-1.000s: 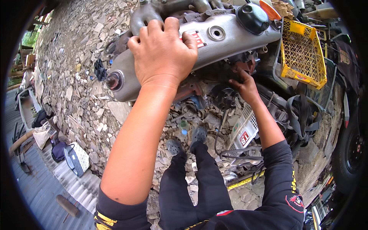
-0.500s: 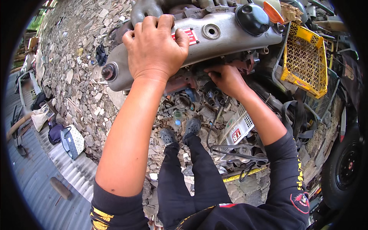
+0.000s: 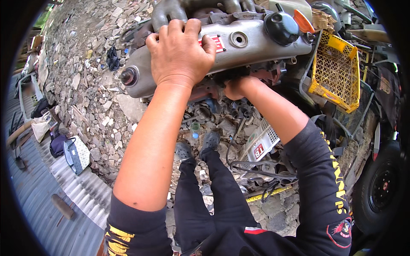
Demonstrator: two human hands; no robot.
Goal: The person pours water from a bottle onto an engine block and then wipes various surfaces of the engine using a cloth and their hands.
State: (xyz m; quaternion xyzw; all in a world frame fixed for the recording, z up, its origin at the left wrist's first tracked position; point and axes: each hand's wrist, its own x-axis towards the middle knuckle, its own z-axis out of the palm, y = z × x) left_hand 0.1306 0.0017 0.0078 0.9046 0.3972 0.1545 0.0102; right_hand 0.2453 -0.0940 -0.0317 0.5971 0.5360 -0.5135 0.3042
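Note:
A grey metal valve cover (image 3: 269, 42) lies across the top of an engine at the far side. My left hand (image 3: 181, 55) grips its left half, fingers bent over the far edge and thumb beside a red and white label (image 3: 218, 44). Farther right on the cover are a round hole (image 3: 238, 39) and a black round cap (image 3: 281, 28). Below the cover's near edge, my right hand (image 3: 239, 87) reaches in against the engine's side, by reddish-brown metal parts (image 3: 270, 76). Its fingers are mostly hidden there, so whether they hold anything does not show.
A yellow plastic crate (image 3: 335, 70) stands to the right, with a black wheel (image 3: 382, 185) nearer me. Metal parts, a white crate (image 3: 260, 145) and black hose lie on the rubble by my feet. Corrugated sheets (image 3: 81, 187) and bags are at left.
My right hand has shifted left and slightly nearer along the engine's underside, its fingers now more tucked away. The left hand keeps its place on the cover. The view has shifted slightly.

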